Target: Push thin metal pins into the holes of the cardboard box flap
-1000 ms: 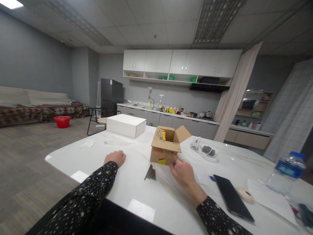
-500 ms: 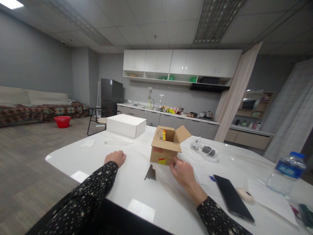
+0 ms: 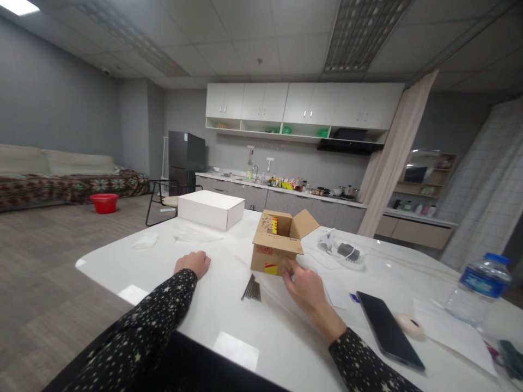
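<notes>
An open cardboard box (image 3: 265,260) with red and yellow labels stands on the white table, its flaps turned outward. At its lower right front corner is my right hand (image 3: 307,286), index finger and thumb stretched out and apart. The fingertips touch or nearly touch the box, without wrapping round it. A small bundle of long metal nails or screws (image 3: 251,288) lies on the table just in front of the box. My left hand (image 3: 194,264) rests on the table to the left, its fingers curled closed, nothing visible in it.
Behind my left hand sit a closed white box (image 3: 210,209) and thin plastic wrapping (image 3: 198,237). Right of the cardboard box lie a bagged grey item (image 3: 348,252), a black phone (image 3: 388,329), a beige round item (image 3: 409,324), white paper (image 3: 453,337) and a water bottle (image 3: 476,291).
</notes>
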`<state>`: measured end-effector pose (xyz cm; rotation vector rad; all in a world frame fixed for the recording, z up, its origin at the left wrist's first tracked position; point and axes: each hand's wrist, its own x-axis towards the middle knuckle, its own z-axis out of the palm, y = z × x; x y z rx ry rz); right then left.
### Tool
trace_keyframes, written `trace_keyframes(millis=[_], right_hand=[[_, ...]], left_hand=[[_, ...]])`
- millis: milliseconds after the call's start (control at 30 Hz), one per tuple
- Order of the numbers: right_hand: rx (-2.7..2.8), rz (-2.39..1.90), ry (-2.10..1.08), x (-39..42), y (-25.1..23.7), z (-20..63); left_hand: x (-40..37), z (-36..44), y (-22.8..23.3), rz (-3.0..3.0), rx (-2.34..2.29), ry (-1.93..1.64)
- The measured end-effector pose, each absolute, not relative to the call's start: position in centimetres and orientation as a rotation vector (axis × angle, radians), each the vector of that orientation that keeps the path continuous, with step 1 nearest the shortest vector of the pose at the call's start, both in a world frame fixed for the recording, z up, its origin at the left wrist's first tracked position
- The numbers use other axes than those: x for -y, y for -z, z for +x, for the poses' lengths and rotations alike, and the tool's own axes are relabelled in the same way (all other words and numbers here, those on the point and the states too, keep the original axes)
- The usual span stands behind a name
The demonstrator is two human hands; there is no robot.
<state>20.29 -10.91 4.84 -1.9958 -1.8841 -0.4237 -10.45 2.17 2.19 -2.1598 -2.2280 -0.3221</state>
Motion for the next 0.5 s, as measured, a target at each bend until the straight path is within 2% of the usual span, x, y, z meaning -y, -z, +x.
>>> trace_keyframes(millis=[500], right_hand=[[1.829,-1.933,0.371,11.3,-6.0,20.9]], left_hand=[[-2.2,-10.6,-2.1,-2.152,2.231,0.346]])
